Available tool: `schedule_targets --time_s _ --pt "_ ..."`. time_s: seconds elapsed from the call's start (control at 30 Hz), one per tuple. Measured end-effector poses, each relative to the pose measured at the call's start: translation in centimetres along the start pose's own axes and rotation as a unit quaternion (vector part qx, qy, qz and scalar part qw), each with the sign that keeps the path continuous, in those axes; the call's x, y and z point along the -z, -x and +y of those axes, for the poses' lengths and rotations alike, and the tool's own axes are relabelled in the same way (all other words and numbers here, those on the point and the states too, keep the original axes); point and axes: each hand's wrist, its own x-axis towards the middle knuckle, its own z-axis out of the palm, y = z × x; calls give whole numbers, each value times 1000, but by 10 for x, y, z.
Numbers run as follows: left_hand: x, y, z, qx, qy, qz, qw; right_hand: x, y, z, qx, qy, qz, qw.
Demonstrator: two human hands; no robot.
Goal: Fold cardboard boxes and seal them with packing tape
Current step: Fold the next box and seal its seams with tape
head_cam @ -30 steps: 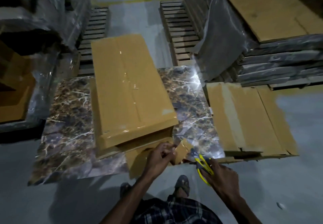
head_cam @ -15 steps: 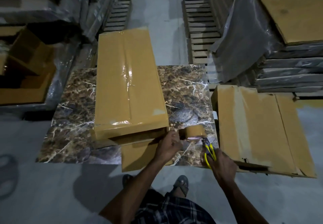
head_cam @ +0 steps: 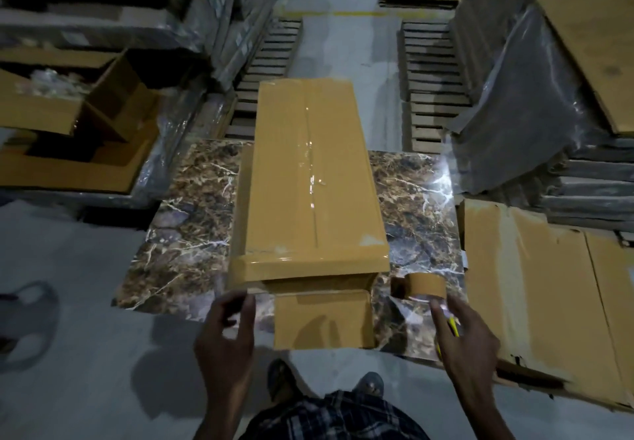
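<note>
A long brown cardboard box [head_cam: 308, 179] lies on a marble slab [head_cam: 192, 220], with shiny tape along its top seam. Its near end flap [head_cam: 322, 319] lies flat toward me. A brown tape roll [head_cam: 420, 284] rests on the slab by the box's near right corner. My left hand [head_cam: 228, 333] hovers at the box's near left corner, fingers loosely curled round nothing. My right hand [head_cam: 468, 340] grips yellow-handled scissors [head_cam: 454, 326], and its fingertips reach to just below the tape roll.
Flattened cardboard [head_cam: 535, 285] lies on the floor to the right. Wrapped stacks [head_cam: 514, 113] rise at the back right and wooden pallets [head_cam: 435, 89] stand behind. At the left is an opened carton [head_cam: 68, 110]. My sandalled feet [head_cam: 281, 376] stand below the flap.
My left hand let go of the tape roll and moved left to the box's near left corner. The roll now rests on the slab. My right hand still holds the scissors.
</note>
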Motion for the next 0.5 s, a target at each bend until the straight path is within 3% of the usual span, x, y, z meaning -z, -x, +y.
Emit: schedule_targets --time_s 0.1,0.2,0.37,0.5 --pt "-2 -26 20 -25 42 37 998 -14 12 -80 41 -157 -1 987" --pt "-14 -38 37 2 39 -25 999 -37 11 -126 72 -212 -27 974" --pt "-26 -39 34 54 49 -117 990 -63 11 -139 28 -253 -28 967" --pt "-28 -41 28 77 73 -138 985 -67 15 -132 13 -283 -17 959"
